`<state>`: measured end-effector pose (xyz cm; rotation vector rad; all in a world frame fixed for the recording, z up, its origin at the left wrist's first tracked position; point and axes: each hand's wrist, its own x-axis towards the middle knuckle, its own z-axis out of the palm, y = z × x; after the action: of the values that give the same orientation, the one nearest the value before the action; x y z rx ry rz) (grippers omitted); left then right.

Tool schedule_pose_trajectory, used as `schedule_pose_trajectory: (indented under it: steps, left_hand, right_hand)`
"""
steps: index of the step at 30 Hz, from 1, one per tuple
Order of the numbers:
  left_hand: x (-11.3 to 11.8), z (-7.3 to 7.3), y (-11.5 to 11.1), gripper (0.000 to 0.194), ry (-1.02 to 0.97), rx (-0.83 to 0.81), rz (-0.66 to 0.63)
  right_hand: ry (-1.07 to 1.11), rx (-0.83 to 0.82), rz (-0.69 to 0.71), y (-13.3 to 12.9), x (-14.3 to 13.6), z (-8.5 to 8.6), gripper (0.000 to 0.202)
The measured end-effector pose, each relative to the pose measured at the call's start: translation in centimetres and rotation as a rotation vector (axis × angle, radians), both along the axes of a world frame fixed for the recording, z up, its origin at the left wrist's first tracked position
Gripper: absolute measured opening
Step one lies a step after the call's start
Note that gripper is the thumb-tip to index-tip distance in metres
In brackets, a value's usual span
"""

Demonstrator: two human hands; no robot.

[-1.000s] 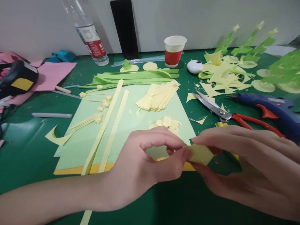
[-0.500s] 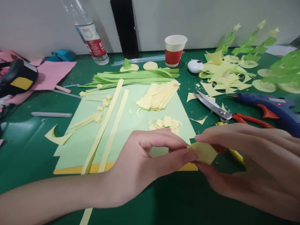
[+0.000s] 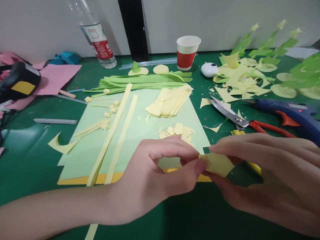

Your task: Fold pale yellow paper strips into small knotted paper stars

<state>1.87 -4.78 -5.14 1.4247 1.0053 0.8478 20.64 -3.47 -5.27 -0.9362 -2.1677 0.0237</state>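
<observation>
Between my two hands is a small piece of folded yellow paper point(image 3: 218, 164), with flat facets and a pointed right corner. My left hand point(image 3: 162, 170) pinches its left end between thumb and fingers. Around its right side curl the fingers of my right hand point(image 3: 270, 170), the fingertips on its upper and lower edges. Beyond the hands, a small heap of yellow paper pieces point(image 3: 178, 130) and a fanned stack of yellow strips point(image 3: 169, 101) lie on pale green sheets point(image 3: 140, 133). Two long yellow strips point(image 3: 110, 133) run under my left forearm.
Red-handled scissors point(image 3: 237, 120) and a blue glue gun point(image 3: 287, 111) lie at right, near paper scraps point(image 3: 240, 78). At the back stand a paper cup point(image 3: 187, 53), a bottle point(image 3: 100, 46) and a black phone-like slab point(image 3: 133, 30). Green strips point(image 3: 145, 81) lie behind the sheets.
My left thumb has drawn back slightly to the left along the folded paper, uncovering more of it. The hold of both hands stays otherwise much the same.
</observation>
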Motion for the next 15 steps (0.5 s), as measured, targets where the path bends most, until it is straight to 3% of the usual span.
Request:
schedule_pose_trajectory:
  steps: [3, 5, 15]
  left_hand:
    - [0.0, -0.1, -0.2, 0.011, -0.015, 0.013, 0.008]
    - [0.0, -0.1, -0.3, 0.011, -0.029, 0.003, 0.014]
    - [-0.3, 0.2, 0.3, 0.014, -0.100, -0.078, -0.073]
  right_hand:
    - [0.151, 0.171, 0.226, 0.3, -0.3, 0.1, 0.023]
    - [0.168, 0.174, 0.274, 0.5, -0.5, 0.3, 0.020]
    - [0.116, 0.189, 0.186, 0.8, -1.6, 2.3, 0.002]
